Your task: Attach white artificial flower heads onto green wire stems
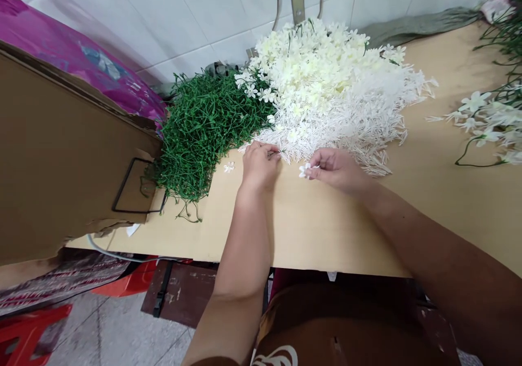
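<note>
My left hand [259, 163] rests on the wooden table [326, 230] with its fingers closed in a pinch at the near edge of a big heap of white plastic flower pieces [326, 94]; what it pinches is too small to make out. My right hand [332, 168] pinches a small white flower [304, 169] just in front of the same heap. A pile of green plastic stems [204, 126] lies left of the white heap. One loose white flower [229, 167] lies on the table left of my left hand.
A large brown cardboard box [57, 159] stands at the left, with a magenta bag [81, 61] behind it. Finished flower stems [489, 116] lie at the right edge. A tiled wall is behind. Red stools [24, 333] sit on the floor below.
</note>
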`<state>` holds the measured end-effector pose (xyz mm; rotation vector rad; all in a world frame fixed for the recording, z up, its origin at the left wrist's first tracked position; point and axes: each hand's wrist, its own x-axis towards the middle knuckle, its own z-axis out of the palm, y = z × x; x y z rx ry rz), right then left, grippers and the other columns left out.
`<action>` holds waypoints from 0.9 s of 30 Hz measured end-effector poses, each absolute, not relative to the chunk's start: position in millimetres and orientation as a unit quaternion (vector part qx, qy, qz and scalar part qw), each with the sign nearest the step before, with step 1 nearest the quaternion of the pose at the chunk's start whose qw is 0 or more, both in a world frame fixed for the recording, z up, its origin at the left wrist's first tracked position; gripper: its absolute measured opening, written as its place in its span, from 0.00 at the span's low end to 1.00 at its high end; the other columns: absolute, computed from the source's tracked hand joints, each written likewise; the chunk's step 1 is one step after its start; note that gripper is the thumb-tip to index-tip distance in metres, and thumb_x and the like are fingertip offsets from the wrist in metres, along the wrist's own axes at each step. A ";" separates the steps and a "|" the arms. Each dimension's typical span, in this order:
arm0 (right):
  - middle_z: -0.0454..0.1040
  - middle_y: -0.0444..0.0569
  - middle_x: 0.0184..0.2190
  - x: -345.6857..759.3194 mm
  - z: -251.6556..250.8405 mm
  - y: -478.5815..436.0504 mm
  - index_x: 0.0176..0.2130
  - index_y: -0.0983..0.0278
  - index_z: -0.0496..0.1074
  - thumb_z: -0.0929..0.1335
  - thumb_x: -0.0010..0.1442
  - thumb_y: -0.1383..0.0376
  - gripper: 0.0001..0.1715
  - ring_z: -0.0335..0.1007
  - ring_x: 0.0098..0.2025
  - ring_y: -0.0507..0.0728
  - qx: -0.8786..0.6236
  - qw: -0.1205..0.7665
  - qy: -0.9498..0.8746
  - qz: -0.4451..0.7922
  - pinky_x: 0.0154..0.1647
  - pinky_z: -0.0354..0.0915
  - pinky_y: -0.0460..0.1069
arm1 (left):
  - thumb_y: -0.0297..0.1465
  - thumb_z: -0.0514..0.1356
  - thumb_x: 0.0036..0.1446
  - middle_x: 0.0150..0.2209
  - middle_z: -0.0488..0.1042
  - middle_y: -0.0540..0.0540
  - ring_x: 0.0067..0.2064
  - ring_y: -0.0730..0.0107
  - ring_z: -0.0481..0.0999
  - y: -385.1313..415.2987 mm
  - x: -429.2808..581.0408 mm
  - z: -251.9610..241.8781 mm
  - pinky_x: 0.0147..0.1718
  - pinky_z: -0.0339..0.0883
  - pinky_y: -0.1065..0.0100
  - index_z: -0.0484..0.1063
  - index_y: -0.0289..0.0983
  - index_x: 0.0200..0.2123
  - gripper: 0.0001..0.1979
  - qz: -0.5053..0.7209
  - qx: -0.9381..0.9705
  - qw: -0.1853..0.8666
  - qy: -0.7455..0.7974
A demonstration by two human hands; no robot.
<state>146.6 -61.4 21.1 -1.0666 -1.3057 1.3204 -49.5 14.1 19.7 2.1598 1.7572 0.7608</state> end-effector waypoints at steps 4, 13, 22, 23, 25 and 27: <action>0.72 0.43 0.22 138.1 11.8 -62.9 0.27 0.63 0.70 0.78 0.44 0.52 0.21 0.67 0.26 0.52 -0.426 0.452 -0.552 0.556 0.28 0.61 0.48 | 0.26 0.61 0.55 0.37 0.76 0.44 0.45 0.61 0.74 14.7 -42.9 22.9 0.50 0.65 0.60 0.79 0.39 0.33 0.06 0.253 0.731 0.139 0.618; 0.70 0.41 0.20 139.2 7.8 -58.3 0.26 0.63 0.69 0.79 0.41 0.51 0.24 0.65 0.25 0.51 -0.432 0.472 -0.535 0.551 0.26 0.60 0.47 | 0.29 0.57 0.59 0.34 0.78 0.47 0.37 0.71 0.75 24.1 -60.3 31.0 0.41 0.66 0.69 0.78 0.36 0.32 0.09 0.476 0.653 0.163 0.566; 0.74 0.41 0.23 170.4 33.8 -54.8 0.27 0.63 0.72 0.82 0.37 0.52 0.26 0.73 0.29 0.51 -0.393 0.567 -0.416 0.592 0.38 0.72 0.50 | 0.35 0.59 0.59 0.22 0.68 0.52 0.28 0.74 0.67 -8.9 -6.8 33.1 0.33 0.62 0.72 0.76 0.35 0.30 0.11 0.309 0.720 0.487 0.386; 0.73 0.41 0.23 173.2 33.8 -53.9 0.27 0.63 0.72 0.82 0.36 0.52 0.26 0.73 0.28 0.51 -0.388 0.576 -0.403 0.596 0.39 0.73 0.51 | 0.35 0.59 0.59 0.25 0.71 0.50 0.32 0.73 0.69 -11.4 -1.9 32.0 0.36 0.63 0.71 0.75 0.35 0.29 0.11 0.292 0.723 0.508 0.367; 0.73 0.40 0.22 177.3 31.5 -51.9 0.27 0.63 0.72 0.82 0.35 0.53 0.26 0.73 0.27 0.50 -0.389 0.578 -0.388 0.603 0.38 0.74 0.51 | 0.35 0.60 0.58 0.30 0.74 0.48 0.35 0.71 0.71 -14.2 4.0 30.2 0.40 0.63 0.70 0.74 0.35 0.28 0.11 0.275 0.721 0.538 0.339; 0.73 0.41 0.23 179.6 28.2 -50.4 0.27 0.63 0.73 0.82 0.36 0.54 0.25 0.73 0.27 0.50 -0.391 0.567 -0.388 0.612 0.37 0.74 0.52 | 0.36 0.60 0.57 0.28 0.72 0.49 0.33 0.72 0.69 -14.3 5.5 29.0 0.39 0.62 0.69 0.72 0.35 0.26 0.12 0.272 0.713 0.561 0.322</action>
